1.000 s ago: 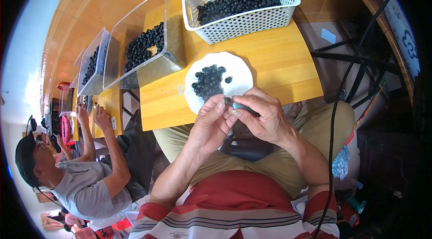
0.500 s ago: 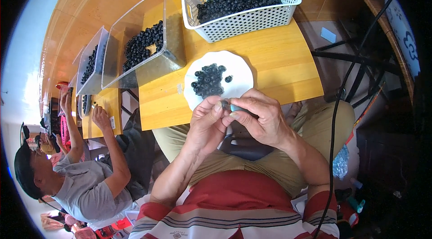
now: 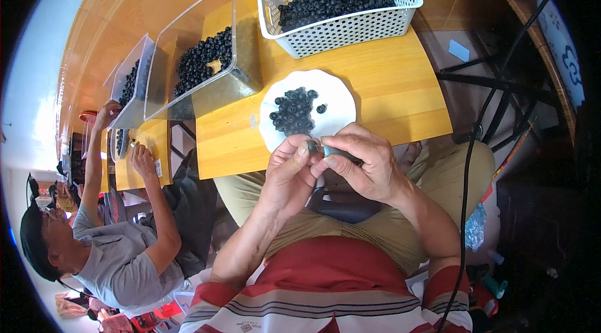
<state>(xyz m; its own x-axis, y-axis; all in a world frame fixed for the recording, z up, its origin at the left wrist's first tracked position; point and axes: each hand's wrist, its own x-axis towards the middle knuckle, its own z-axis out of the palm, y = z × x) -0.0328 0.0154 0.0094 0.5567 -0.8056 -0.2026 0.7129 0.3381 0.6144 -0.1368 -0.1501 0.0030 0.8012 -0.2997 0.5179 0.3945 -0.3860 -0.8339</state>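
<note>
At the near edge of the white scalloped plate (image 3: pixel 343 98), my hands meet over my lap. My left hand (image 3: pixel 291 164) pinches a small dark round piece (image 3: pixel 313 145) between thumb and fingertips. My right hand (image 3: pixel 360 161) is closed around a small tool (image 3: pixel 329 150) with a light blue front and a dark body, its tip against or close to the piece. What exactly the tool does there is hidden by my fingers. On the plate lies a heap of small round black pieces (image 3: pixel 293 110), with one piece (image 3: pixel 321 109) apart at the right.
A white perforated basket (image 3: pixel 350 35) of black pieces stands on the yellow table (image 3: pixel 400 95). Left of it is a clear plastic bin (image 3: pixel 247 76) with more. A co-worker (image 3: pixel 125 258) sits at the left, one hand at another bin (image 3: pixel 141 70). A black cable (image 3: pixel 466 208) hangs at my right.
My hands keep nearly the same grip on the piece and the tool. The view has shifted slightly. The co-worker's far hand has moved up to the rim of a bin.
</note>
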